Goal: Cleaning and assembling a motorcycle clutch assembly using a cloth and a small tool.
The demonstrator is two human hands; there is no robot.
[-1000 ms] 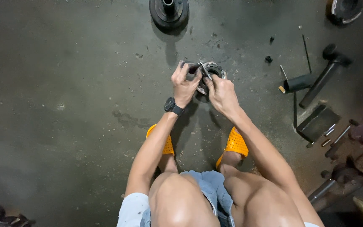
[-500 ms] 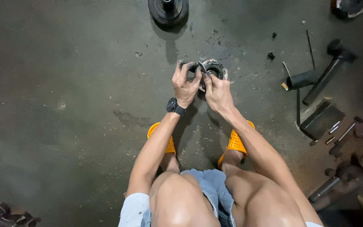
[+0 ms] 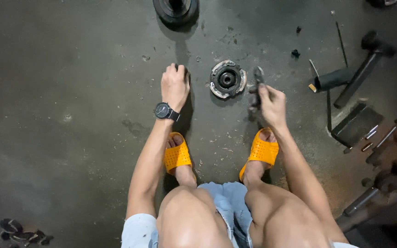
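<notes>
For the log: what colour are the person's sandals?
Orange sandals, perforated, clearest in the head view.

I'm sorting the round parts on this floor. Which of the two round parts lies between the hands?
The smaller round part with the silvery rim, between the left hand and right hand. The all-black disc lies farther off at the top edge.

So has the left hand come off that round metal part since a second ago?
Yes. The left hand has moved off the round metal part and now rests on the floor to its left, apart from it. The part lies between both hands.
</notes>
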